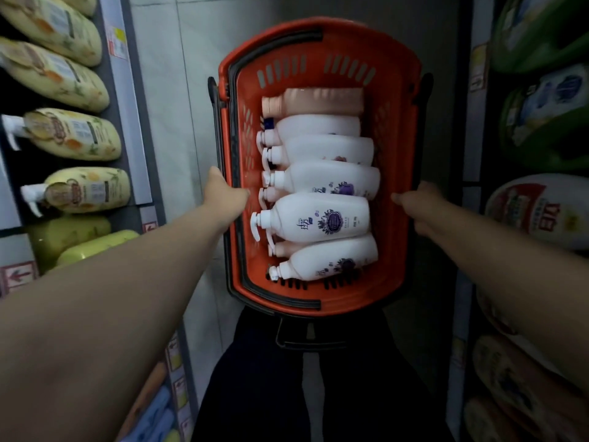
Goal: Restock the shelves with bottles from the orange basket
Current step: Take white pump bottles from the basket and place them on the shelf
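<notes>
Orange basket (402, 250) in the aisle, long axis running away from the person. Bottles (322, 218) lie crosswise, pumps pointing left. Left grip (227, 190) and right grip (418, 204) clasp the side rims, fingers hidden.

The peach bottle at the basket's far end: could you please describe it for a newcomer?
Find the orange basket in the aisle. Bottles lie in a row inside, and the peach bottle is the farthest from the person. Its whole side shows plain peach, whereas its neighbours are white bottles.
</notes>
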